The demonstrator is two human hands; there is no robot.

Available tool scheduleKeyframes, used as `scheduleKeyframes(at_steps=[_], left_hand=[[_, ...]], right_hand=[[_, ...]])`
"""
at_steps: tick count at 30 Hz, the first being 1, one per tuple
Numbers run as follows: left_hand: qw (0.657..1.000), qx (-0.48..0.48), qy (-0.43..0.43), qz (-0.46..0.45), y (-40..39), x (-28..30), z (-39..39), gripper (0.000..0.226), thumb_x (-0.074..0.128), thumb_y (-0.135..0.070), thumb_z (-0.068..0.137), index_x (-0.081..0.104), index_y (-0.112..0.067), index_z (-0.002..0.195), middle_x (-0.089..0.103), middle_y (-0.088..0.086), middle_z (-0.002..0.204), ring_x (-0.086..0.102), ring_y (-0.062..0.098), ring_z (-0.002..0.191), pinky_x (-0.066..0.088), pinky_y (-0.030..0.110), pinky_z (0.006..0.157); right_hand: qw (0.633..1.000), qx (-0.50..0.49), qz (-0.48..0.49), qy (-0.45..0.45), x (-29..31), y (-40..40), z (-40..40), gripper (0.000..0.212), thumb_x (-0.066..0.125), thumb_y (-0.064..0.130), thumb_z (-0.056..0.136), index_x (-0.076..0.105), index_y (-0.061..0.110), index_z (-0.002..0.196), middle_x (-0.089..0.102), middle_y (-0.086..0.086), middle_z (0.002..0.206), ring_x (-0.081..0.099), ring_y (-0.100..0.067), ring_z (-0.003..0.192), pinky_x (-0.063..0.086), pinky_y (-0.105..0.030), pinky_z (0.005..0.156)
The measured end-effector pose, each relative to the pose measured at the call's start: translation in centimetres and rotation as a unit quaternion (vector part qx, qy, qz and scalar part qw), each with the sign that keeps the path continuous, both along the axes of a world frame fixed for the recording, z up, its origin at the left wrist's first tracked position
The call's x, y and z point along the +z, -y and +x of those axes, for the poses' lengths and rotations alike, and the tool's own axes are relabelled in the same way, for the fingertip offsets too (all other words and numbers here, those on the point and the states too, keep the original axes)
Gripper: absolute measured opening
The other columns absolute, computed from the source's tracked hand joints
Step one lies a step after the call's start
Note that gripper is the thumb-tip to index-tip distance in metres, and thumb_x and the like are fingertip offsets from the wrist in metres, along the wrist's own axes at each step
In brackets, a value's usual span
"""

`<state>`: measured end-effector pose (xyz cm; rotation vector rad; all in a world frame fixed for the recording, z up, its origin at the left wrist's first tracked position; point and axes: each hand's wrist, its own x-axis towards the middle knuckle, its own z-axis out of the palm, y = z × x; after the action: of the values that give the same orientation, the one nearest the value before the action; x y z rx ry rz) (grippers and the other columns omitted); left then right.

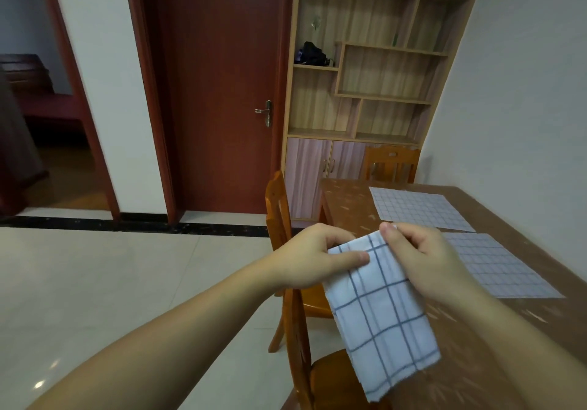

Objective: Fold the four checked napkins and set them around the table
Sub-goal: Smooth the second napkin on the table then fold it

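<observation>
Pinching the top edge of a folded white blue-checked cloth napkin, left hand and right hand meet; its long axis hangs downward, tilted right.

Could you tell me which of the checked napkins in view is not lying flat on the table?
The napkin pinched by the left hand and right hand; it hangs folded in the air, while the far napkin and the near napkin lie spread on the table.

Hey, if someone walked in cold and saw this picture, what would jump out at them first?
Front and centre, both hands, left and right, pinch the top edge of a folded checked napkin that hangs in the air over the table's near edge. Behind it, two more checked napkins, one farther and one nearer, lie flat and unfolded on the brown table. A dark red door fills the background.
</observation>
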<state>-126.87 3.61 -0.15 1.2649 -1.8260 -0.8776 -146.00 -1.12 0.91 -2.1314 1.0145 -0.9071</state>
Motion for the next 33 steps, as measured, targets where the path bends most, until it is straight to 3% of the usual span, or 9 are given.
scheduleKeyframes(at_steps=[3,5,11,14,18,22,26,29,33], left_hand=[[0.998,0.046,-0.032,-0.028,-0.4,-0.6,0.5,0.012,0.073,-0.029,0.086,0.068,-0.027,0.076,0.07,-0.012,0.074,0.069,0.004,0.075,0.053,0.017,0.062],[0.997,0.06,-0.022,-0.045,-0.6,-0.7,0.9,0.015,0.079,-0.028,0.08,0.066,-0.027,0.073,0.069,-0.011,0.074,0.069,0.003,0.073,0.053,0.017,0.059],[0.997,0.011,0.07,-0.041,-0.7,0.9,1.8,0.027,0.069,-0.04,0.088,0.07,-0.014,0.082,0.07,0.005,0.083,0.067,0.016,0.076,0.054,0.033,0.065],[0.995,0.01,0.073,-0.062,-0.5,1.7,2.2,0.031,0.059,-0.038,0.096,0.069,-0.011,0.083,0.067,0.009,0.08,0.063,0.017,0.071,0.047,0.031,0.061],[0.999,0.014,-0.001,-0.04,-0.5,2.1,3.6,0.022,0.057,-0.03,0.098,0.069,-0.013,0.092,0.071,0.003,0.088,0.069,0.014,0.082,0.055,0.028,0.072],[0.998,0.014,0.044,-0.049,-0.5,2.5,3.8,0.023,0.049,-0.029,0.101,0.063,-0.025,0.083,0.061,-0.01,0.08,0.059,0.004,0.077,0.048,0.029,0.076],[0.986,0.051,0.07,-0.142,-0.3,2.9,3.2,0.037,0.042,-0.034,0.104,0.063,-0.013,0.082,0.059,0.002,0.075,0.055,0.013,0.071,0.044,0.031,0.069],[0.981,0.072,0.042,-0.178,0.0,3.4,4.2,0.034,0.045,-0.03,0.103,0.06,-0.019,0.075,0.055,-0.005,0.068,0.052,0.005,0.064,0.041,0.02,0.062],[0.98,0.09,0.026,-0.176,0.1,3.9,5.4,0.029,0.049,-0.028,0.102,0.063,-0.029,0.077,0.062,-0.019,0.07,0.058,-0.003,0.069,0.043,0.012,0.066]], right_hand=[[0.998,-0.002,-0.05,0.024,-1.0,-0.3,0.4,0.048,0.043,0.043,0.099,0.055,0.007,0.071,0.056,-0.014,0.064,0.054,-0.03,0.058,0.045,-0.041,0.053],[0.993,0.005,-0.119,0.008,-1.5,-0.3,0.6,0.047,0.04,0.046,0.099,0.054,0.014,0.067,0.056,-0.009,0.063,0.052,-0.021,0.052,0.042,-0.036,0.049],[0.982,0.03,-0.183,-0.028,-1.2,-0.6,1.9,0.044,0.036,0.048,0.094,0.055,0.02,0.067,0.054,-0.006,0.055,0.052,-0.018,0.05,0.038,-0.029,0.043],[0.987,0.023,-0.158,0.001,-0.7,-0.8,2.5,0.047,0.038,0.053,0.091,0.062,0.018,0.072,0.059,-0.003,0.062,0.055,-0.017,0.054,0.04,-0.028,0.045],[0.995,0.013,-0.099,-0.009,-1.2,-1.0,2.2,0.051,0.038,0.062,0.086,0.062,0.018,0.073,0.065,-0.002,0.071,0.061,-0.012,0.057,0.047,-0.031,0.051],[0.988,0.019,-0.151,-0.027,-1.3,-1.1,2.6,0.051,0.041,0.056,0.089,0.053,0.017,0.059,0.055,-0.008,0.055,0.051,-0.021,0.048,0.038,-0.033,0.044],[0.988,0.032,-0.151,-0.01,-0.6,-1.3,3.5,0.048,0.042,0.053,0.09,0.051,0.018,0.059,0.056,-0.006,0.059,0.051,-0.021,0.049,0.034,-0.023,0.042],[0.99,0.038,-0.137,-0.001,-1.0,-1.3,3.4,0.046,0.04,0.055,0.088,0.054,0.018,0.063,0.059,-0.003,0.064,0.055,-0.018,0.052,0.035,-0.016,0.042],[0.992,0.051,-0.114,0.01,-2.0,-1.6,3.2,0.045,0.039,0.054,0.089,0.051,0.021,0.061,0.058,-0.004,0.061,0.054,-0.017,0.048,0.033,-0.015,0.041]])
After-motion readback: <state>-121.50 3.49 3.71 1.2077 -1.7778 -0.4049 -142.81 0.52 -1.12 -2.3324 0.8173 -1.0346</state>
